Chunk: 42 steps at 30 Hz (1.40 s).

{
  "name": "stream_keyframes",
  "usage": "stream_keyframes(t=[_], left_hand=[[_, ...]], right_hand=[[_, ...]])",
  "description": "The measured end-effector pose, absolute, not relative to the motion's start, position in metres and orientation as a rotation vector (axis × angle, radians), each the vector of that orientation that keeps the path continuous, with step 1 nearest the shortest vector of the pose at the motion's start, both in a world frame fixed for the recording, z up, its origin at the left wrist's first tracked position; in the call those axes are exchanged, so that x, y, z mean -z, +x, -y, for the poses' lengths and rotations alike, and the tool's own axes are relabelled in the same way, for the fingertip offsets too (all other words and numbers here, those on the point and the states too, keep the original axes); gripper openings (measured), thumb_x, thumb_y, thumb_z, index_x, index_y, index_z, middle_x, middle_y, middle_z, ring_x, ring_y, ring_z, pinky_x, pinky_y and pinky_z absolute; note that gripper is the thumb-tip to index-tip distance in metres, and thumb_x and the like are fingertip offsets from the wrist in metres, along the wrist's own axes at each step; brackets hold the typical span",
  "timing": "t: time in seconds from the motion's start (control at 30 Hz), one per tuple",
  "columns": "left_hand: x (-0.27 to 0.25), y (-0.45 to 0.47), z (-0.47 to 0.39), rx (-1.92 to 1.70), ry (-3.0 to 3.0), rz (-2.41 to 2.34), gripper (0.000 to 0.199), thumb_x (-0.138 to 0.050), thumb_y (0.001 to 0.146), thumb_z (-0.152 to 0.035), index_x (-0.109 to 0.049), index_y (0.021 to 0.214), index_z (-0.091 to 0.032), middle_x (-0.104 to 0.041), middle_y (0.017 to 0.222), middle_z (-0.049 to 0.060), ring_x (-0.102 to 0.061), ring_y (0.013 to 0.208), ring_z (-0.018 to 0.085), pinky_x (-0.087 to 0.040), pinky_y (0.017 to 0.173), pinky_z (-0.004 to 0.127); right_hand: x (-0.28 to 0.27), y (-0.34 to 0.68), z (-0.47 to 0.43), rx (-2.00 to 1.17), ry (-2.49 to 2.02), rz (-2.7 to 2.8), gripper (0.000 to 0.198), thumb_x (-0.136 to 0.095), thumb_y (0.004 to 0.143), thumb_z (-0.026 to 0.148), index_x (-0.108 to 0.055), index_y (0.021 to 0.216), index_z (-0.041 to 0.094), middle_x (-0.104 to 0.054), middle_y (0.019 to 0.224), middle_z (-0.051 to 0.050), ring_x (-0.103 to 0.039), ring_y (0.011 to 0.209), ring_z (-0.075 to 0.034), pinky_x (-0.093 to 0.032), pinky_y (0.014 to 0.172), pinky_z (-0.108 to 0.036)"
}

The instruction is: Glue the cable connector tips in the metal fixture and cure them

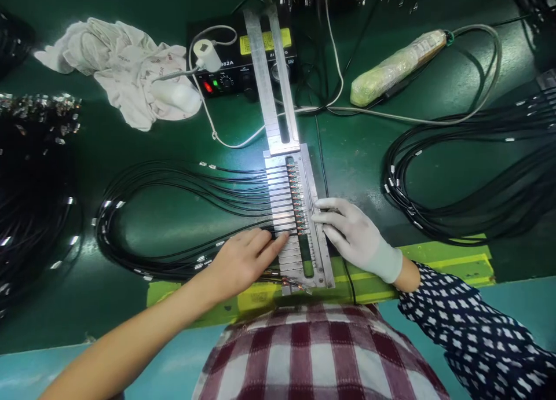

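Bare left hand (243,261) flat on the lower left of the jig (299,215), fingers stretched toward the slotted plate, fingertips pressing a black cable (234,238) at the lowest filled slot; nothing clasped, palm down, thumb hidden beneath. Gloved right hand (354,238) resting open on the jig's right rail, fingers extended and touching the metal edge just beside the row of copper ends (296,200); nothing held.

Jig lying lengthwise at the middle of the green mat (174,215), near end over a yellow strip (434,261), two long rails (271,70) running up across a black box (243,58). Box label partly covered by the rails, hard to read. Cables fanning left from the slots into a looped bundle (130,226), ends small and glinting, count unclear.

Second coil (469,180) right of the jig, cut off at the frame edge. Dark heap (30,174) at far left, mostly shadow with bright flecks, contents unclear. Crumpled white cloth (121,64) upper left, a white bottle (178,93) on it. Wrapped handle (399,64) upper right, trailing a grey cord. Top edge clutter too dark to tell. Checked shirt (317,353) filling the bottom, hiding the table's near edge.
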State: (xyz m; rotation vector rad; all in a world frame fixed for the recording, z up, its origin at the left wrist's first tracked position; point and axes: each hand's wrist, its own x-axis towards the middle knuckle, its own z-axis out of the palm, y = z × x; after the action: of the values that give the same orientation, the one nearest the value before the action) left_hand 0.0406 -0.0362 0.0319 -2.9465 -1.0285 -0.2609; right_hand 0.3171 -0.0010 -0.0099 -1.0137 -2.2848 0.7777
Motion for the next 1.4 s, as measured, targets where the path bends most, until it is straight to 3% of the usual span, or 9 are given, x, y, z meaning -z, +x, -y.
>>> stream_keyframes(t=[0.3,0.5,0.77,1.03,1.23,1.4], left_hand=[[-0.018,0.036,0.037,0.325,-3.009,1.063,0.032,-0.04,0.096,-0.006,-0.052,0.125,-0.007,-0.058,0.081,0.005,-0.051,0.069,0.016,-0.046,0.063,0.027],[-0.003,0.03,0.039,0.49,-3.137,1.244,0.028,-0.039,0.097,-0.008,-0.051,0.122,-0.011,-0.063,0.09,0.007,-0.057,0.079,0.014,-0.051,0.073,0.025],[-0.026,0.04,0.045,0.415,-3.001,1.071,0.033,-0.042,0.095,-0.008,-0.053,0.126,-0.008,-0.062,0.086,0.008,-0.056,0.076,0.018,-0.05,0.072,0.03],[-0.002,0.036,0.044,0.809,-3.193,1.345,0.037,-0.044,0.094,-0.004,-0.05,0.129,-0.013,-0.061,0.091,0.007,-0.057,0.081,0.014,-0.05,0.073,0.025],[-0.004,0.029,0.056,0.567,-2.972,1.413,0.039,-0.044,0.095,-0.009,-0.057,0.131,-0.017,-0.058,0.102,0.01,-0.052,0.093,0.019,-0.043,0.08,0.032],[-0.001,0.027,0.072,0.346,-3.03,1.532,0.052,-0.041,0.095,-0.008,-0.044,0.146,-0.018,-0.059,0.092,0.007,-0.046,0.081,0.018,-0.038,0.073,0.031]], right_hand=[[0.009,0.317,0.0,-0.796,-1.015,2.273,0.026,-0.047,0.099,0.017,-0.061,0.12,0.019,-0.055,0.129,-0.012,-0.055,0.118,-0.027,-0.05,0.098,-0.05],[0.009,0.317,0.0,-0.799,-1.021,2.269,0.025,-0.047,0.099,0.017,-0.062,0.12,0.019,-0.055,0.129,-0.011,-0.056,0.118,-0.026,-0.05,0.099,-0.049],[0.008,0.317,-0.001,-0.823,-1.015,2.259,0.025,-0.046,0.1,0.019,-0.062,0.119,0.021,-0.056,0.129,-0.011,-0.056,0.118,-0.026,-0.05,0.099,-0.05],[0.009,0.317,0.0,-0.829,-1.011,2.256,0.024,-0.047,0.101,0.019,-0.061,0.12,0.021,-0.055,0.129,-0.01,-0.055,0.119,-0.025,-0.049,0.099,-0.048],[0.008,0.316,-0.001,-0.819,-1.007,2.255,0.023,-0.047,0.1,0.018,-0.061,0.118,0.02,-0.056,0.129,-0.01,-0.056,0.118,-0.025,-0.05,0.099,-0.047],[0.01,0.316,-0.003,-0.82,-1.01,2.247,0.023,-0.046,0.1,0.019,-0.062,0.118,0.022,-0.057,0.126,-0.009,-0.058,0.114,-0.025,-0.051,0.098,-0.048]])
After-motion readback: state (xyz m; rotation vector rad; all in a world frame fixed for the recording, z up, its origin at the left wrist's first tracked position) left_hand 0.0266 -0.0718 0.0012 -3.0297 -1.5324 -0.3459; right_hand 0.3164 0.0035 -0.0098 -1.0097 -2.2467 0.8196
